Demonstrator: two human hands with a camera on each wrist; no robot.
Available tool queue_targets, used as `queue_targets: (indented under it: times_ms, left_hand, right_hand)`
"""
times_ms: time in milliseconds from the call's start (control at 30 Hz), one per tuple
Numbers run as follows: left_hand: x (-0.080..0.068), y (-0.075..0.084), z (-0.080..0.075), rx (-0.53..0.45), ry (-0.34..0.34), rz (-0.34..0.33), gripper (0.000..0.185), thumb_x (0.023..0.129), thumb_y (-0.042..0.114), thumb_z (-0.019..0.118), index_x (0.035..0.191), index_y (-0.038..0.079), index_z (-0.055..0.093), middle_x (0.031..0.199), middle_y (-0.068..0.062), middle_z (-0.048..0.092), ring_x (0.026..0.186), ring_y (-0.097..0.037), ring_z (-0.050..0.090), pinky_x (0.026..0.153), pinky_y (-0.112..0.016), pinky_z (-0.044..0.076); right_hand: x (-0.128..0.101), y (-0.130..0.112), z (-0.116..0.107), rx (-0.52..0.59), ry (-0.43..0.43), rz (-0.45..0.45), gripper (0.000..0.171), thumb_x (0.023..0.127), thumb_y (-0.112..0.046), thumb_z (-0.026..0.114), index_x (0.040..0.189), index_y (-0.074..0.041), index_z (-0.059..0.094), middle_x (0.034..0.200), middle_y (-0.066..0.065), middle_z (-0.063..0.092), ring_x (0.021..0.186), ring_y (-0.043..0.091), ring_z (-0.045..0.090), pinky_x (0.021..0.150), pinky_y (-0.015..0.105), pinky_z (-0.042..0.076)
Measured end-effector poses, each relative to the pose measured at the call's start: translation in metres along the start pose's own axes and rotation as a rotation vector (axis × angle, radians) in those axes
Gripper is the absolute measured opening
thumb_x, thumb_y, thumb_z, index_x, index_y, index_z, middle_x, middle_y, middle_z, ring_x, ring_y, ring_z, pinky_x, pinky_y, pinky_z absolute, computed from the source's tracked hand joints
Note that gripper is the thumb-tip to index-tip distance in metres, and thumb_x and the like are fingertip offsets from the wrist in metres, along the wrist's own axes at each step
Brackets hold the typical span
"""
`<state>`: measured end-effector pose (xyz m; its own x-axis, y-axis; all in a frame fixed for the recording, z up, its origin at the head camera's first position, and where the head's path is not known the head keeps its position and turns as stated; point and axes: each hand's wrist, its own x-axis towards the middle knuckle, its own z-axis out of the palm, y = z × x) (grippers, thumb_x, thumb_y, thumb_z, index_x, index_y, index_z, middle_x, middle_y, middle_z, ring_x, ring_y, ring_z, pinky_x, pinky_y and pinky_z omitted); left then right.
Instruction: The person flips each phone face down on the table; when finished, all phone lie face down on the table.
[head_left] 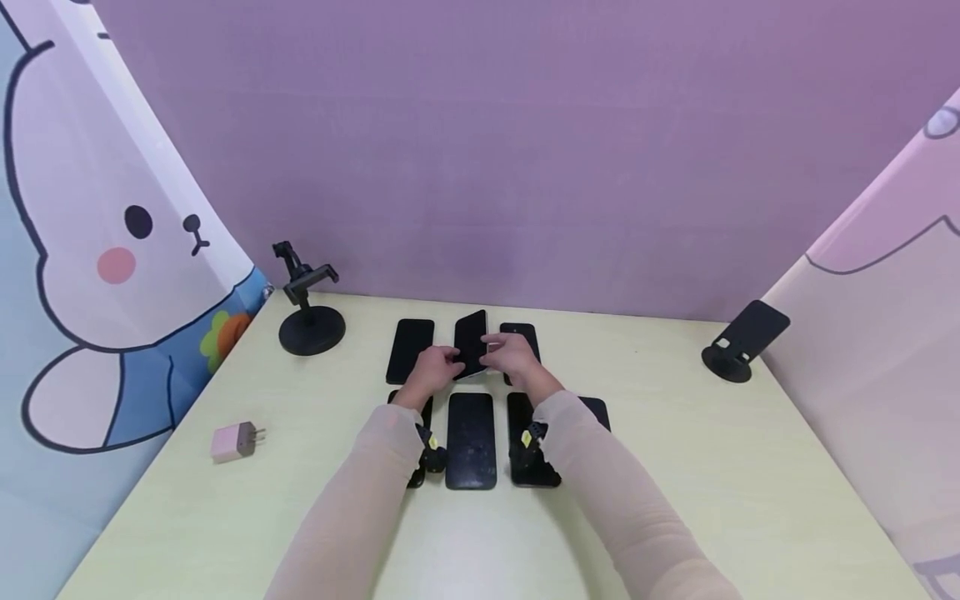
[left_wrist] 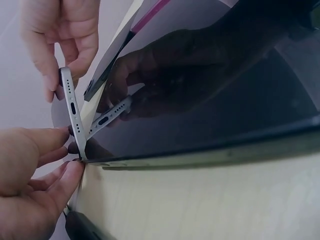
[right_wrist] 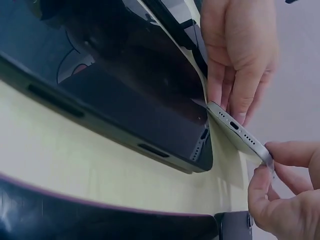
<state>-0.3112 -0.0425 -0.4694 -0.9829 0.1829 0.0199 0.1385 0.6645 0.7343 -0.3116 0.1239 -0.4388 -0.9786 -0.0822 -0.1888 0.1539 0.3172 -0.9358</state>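
Both hands hold one smartphone (head_left: pixel 470 342) in the middle of the back row, its dark face and pale frame showing. It is tilted, with the right edge higher than the left. My left hand (head_left: pixel 431 369) has thumb and fingers at its lower left edge. The raised right edge is pinched by my right hand (head_left: pixel 513 357). The left wrist view shows the phone's silver bottom edge (left_wrist: pixel 74 107), with charging port and speaker holes, between both hands. Dark phones lie on either side, a left one (head_left: pixel 410 350) and a right one (head_left: pixel 531 337).
Nearer me, a middle phone (head_left: pixel 471 442) lies between two phones partly under my forearms; another (head_left: pixel 597 410) shows beyond my right sleeve. A black phone holder (head_left: pixel 312 330) stands back left, a smaller stand (head_left: pixel 738 346) at right. A pink plug charger (head_left: pixel 234 442) lies left on the table (head_left: pixel 675 467).
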Motion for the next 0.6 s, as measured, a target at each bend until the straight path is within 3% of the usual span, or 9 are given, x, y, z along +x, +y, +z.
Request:
queue_targets:
  times_ms: [167, 367, 600]
  left_hand:
    - [0.0004, 0.0003, 0.0014, -0.01, 0.009, 0.017, 0.035, 0.094, 0.014, 0.065, 0.123, -0.005, 0.064, 0.116, -0.019, 0.066, 0.106, -0.03, 0.062, 0.09, -0.041, 0.048]
    - [0.0006, -0.0008, 0.0033, -0.014, 0.02, 0.028, 0.035, 0.095, 0.016, 0.064, 0.124, -0.003, 0.064, 0.112, -0.018, 0.068, 0.103, -0.029, 0.064, 0.088, -0.041, 0.049]
    - [-0.0006, 0.002, 0.0046, -0.063, 0.025, 0.051, 0.036, 0.095, 0.017, 0.063, 0.126, -0.001, 0.063, 0.112, -0.018, 0.068, 0.105, -0.029, 0.064, 0.089, -0.041, 0.049]
  right_hand:
    - [0.0001, -0.002, -0.0027, 0.035, -0.026, -0.002, 0.047, 0.088, 0.007, 0.065, 0.133, 0.002, 0.057, 0.13, 0.024, 0.051, 0.114, 0.03, 0.054, 0.088, 0.037, 0.051]
    - [-0.0018, -0.0049, -0.0041, 0.144, -0.042, 0.009, 0.045, 0.088, 0.009, 0.063, 0.133, 0.004, 0.056, 0.125, 0.022, 0.051, 0.101, 0.025, 0.057, 0.09, 0.039, 0.05]
    - [-0.001, -0.005, -0.0064, 0.224, -0.072, 0.007, 0.049, 0.09, 0.01, 0.061, 0.138, 0.005, 0.05, 0.128, 0.027, 0.046, 0.098, 0.025, 0.059, 0.093, 0.042, 0.048]
